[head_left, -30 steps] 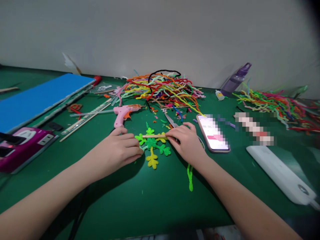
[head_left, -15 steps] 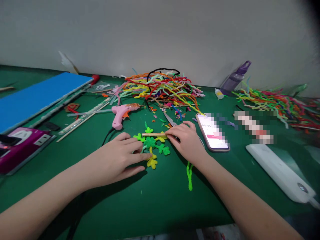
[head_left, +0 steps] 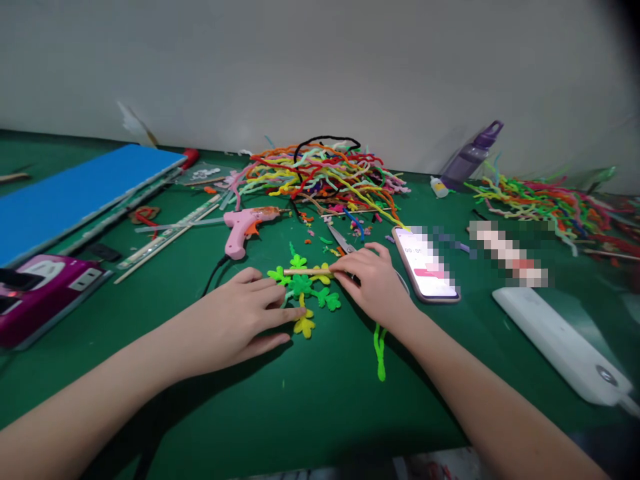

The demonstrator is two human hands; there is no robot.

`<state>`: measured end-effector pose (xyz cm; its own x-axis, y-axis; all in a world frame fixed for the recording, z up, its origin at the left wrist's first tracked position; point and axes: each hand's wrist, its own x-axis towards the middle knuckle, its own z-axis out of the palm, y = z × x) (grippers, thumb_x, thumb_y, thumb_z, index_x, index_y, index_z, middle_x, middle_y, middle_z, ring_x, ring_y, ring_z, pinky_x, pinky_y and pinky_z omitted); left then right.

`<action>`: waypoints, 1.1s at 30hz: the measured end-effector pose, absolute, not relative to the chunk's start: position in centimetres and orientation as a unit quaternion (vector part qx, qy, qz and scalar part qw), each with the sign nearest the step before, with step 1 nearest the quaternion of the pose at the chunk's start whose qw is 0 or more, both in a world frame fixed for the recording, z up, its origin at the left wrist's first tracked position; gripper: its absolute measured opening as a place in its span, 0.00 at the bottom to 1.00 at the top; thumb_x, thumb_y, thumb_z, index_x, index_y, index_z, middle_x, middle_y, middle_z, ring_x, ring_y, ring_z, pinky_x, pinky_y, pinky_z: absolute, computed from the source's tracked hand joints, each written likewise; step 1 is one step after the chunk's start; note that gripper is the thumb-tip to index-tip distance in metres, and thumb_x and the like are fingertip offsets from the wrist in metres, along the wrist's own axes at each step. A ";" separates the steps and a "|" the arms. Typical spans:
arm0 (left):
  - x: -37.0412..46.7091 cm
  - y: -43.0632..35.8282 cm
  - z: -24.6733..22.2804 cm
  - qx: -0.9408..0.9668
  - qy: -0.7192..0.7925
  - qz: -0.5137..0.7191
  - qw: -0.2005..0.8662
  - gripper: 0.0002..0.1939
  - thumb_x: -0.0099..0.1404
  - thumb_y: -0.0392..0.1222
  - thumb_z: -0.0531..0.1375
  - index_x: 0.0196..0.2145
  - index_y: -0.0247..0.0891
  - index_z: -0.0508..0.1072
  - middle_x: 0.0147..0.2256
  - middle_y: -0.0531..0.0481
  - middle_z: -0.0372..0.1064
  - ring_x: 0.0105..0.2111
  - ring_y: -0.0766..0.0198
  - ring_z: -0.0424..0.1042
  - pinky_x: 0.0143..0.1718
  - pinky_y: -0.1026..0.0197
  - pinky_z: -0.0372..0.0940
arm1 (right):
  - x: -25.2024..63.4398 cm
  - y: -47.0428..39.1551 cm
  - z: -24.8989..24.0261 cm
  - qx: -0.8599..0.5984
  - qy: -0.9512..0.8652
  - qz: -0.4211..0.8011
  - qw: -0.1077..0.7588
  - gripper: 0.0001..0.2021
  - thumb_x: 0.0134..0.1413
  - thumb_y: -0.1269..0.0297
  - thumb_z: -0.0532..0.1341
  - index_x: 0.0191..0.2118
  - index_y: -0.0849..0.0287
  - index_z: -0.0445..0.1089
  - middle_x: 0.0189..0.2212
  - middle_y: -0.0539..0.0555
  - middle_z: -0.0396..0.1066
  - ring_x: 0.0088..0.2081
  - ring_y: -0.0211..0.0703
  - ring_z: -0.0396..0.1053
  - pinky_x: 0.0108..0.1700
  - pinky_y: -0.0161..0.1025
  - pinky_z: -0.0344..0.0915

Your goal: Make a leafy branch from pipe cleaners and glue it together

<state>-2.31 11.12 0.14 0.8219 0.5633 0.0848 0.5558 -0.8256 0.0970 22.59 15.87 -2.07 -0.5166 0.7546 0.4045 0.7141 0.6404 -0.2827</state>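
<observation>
A cluster of green and yellow pipe-cleaner leaves [head_left: 301, 285] lies flat on the green table, its leaf shapes spread around a green centre. My left hand [head_left: 245, 313] rests over its left side with fingers apart, a fingertip on the lower yellow leaf. My right hand [head_left: 376, 287] pinches a short wooden stick [head_left: 307, 271], which lies across the upper part of the cluster. Behind that hand, a pair of scissors [head_left: 340, 239] is partly hidden. A bent light-green pipe cleaner [head_left: 381, 360] lies below my right wrist.
A pink glue gun [head_left: 240, 230] lies behind my left hand, its cord trailing forward. A pile of pipe cleaners [head_left: 320, 170] stands at the back. On the right are a phone [head_left: 425, 267], a white power strip-like device [head_left: 560, 347] and a purple bottle [head_left: 470, 157]. A blue board [head_left: 90, 193] lies left.
</observation>
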 end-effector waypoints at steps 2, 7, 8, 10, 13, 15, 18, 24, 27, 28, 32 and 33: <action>-2.3 11.1 0.2 0.953 0.295 0.054 0.035 0.16 0.68 0.45 0.52 0.52 0.47 0.67 0.34 0.51 0.68 0.36 0.60 0.66 0.41 0.53 0.51 | 22.6 15.8 -2.0 -0.421 -0.870 0.040 0.252 0.06 0.59 0.67 0.58 0.37 0.53 0.73 0.35 0.47 0.76 0.40 0.40 0.71 0.57 0.47 0.48; -2.2 11.1 0.2 0.953 0.295 0.049 0.044 0.16 0.68 0.45 0.52 0.53 0.48 0.67 0.34 0.51 0.69 0.36 0.60 0.67 0.41 0.54 0.51 | 22.6 15.7 -1.9 -0.418 -0.875 0.039 0.243 0.06 0.58 0.68 0.58 0.36 0.52 0.73 0.35 0.47 0.76 0.40 0.40 0.71 0.57 0.47 0.49; -2.2 11.1 0.2 0.953 0.295 0.048 0.044 0.16 0.68 0.45 0.52 0.53 0.48 0.67 0.34 0.51 0.69 0.35 0.61 0.67 0.41 0.53 0.51 | 22.6 15.8 -1.8 -0.416 -0.876 0.040 0.240 0.07 0.58 0.68 0.58 0.36 0.52 0.73 0.35 0.47 0.76 0.40 0.40 0.71 0.57 0.47 0.49; -2.2 11.1 0.2 0.953 0.295 0.046 0.043 0.16 0.68 0.45 0.52 0.53 0.48 0.67 0.34 0.51 0.69 0.35 0.61 0.67 0.41 0.53 0.51 | 22.6 15.8 -1.8 -0.415 -0.878 0.040 0.235 0.07 0.58 0.68 0.58 0.37 0.52 0.73 0.36 0.47 0.76 0.40 0.40 0.71 0.57 0.47 0.48; -2.1 11.1 0.2 0.953 0.296 0.047 0.040 0.16 0.68 0.45 0.53 0.52 0.47 0.67 0.34 0.51 0.70 0.35 0.60 0.67 0.41 0.54 0.52 | 22.7 15.9 -1.8 -0.415 -0.879 0.041 0.229 0.06 0.59 0.68 0.58 0.37 0.53 0.73 0.36 0.47 0.76 0.41 0.39 0.71 0.58 0.48 0.48; -2.1 11.1 0.2 0.953 0.297 0.052 0.040 0.16 0.67 0.45 0.53 0.52 0.48 0.68 0.34 0.51 0.70 0.35 0.60 0.68 0.41 0.54 0.52 | 22.7 15.9 -1.7 -0.414 -0.880 0.042 0.230 0.06 0.59 0.68 0.58 0.37 0.53 0.73 0.36 0.47 0.76 0.41 0.39 0.71 0.58 0.48 0.47; -2.2 11.0 0.3 0.952 0.297 0.061 0.045 0.16 0.66 0.45 0.55 0.51 0.48 0.68 0.33 0.51 0.70 0.34 0.61 0.68 0.40 0.55 0.53 | 22.7 15.8 -1.7 -0.409 -0.881 0.044 0.232 0.06 0.59 0.68 0.58 0.37 0.53 0.73 0.36 0.47 0.76 0.41 0.40 0.71 0.58 0.48 0.47; -2.1 11.1 0.3 0.953 0.291 0.063 0.047 0.16 0.66 0.45 0.55 0.51 0.47 0.69 0.32 0.51 0.71 0.33 0.61 0.68 0.41 0.56 0.53 | 22.7 15.8 -1.7 -0.412 -0.881 0.045 0.227 0.06 0.58 0.68 0.58 0.37 0.52 0.73 0.36 0.46 0.76 0.40 0.39 0.71 0.59 0.49 0.47; -2.2 11.1 0.3 0.953 0.295 0.056 0.051 0.16 0.67 0.45 0.54 0.52 0.47 0.68 0.33 0.50 0.71 0.34 0.60 0.68 0.41 0.55 0.53 | 22.7 15.8 -1.7 -0.411 -0.882 0.053 0.226 0.06 0.59 0.68 0.59 0.37 0.52 0.73 0.36 0.47 0.76 0.41 0.40 0.71 0.59 0.50 0.46; -2.2 11.1 0.3 0.952 0.296 0.053 0.052 0.16 0.67 0.45 0.54 0.52 0.48 0.68 0.33 0.50 0.71 0.34 0.60 0.68 0.41 0.55 0.53 | 22.7 15.8 -1.7 -0.410 -0.882 0.055 0.227 0.06 0.59 0.68 0.59 0.37 0.52 0.73 0.36 0.46 0.76 0.41 0.40 0.71 0.60 0.50 0.45; -2.3 11.0 0.2 0.952 0.299 0.038 0.058 0.17 0.68 0.46 0.52 0.53 0.49 0.67 0.34 0.51 0.70 0.34 0.60 0.68 0.41 0.54 0.52 | 22.7 15.8 -1.7 -0.409 -0.882 0.058 0.227 0.06 0.59 0.68 0.59 0.37 0.52 0.73 0.36 0.46 0.76 0.41 0.39 0.71 0.60 0.49 0.45; -2.3 11.1 0.2 0.952 0.300 0.036 0.060 0.17 0.68 0.46 0.52 0.53 0.49 0.66 0.34 0.51 0.70 0.34 0.60 0.68 0.41 0.54 0.52 | 22.7 15.7 -1.7 -0.409 -0.882 0.058 0.226 0.06 0.59 0.68 0.58 0.37 0.52 0.73 0.36 0.46 0.76 0.41 0.39 0.71 0.60 0.49 0.45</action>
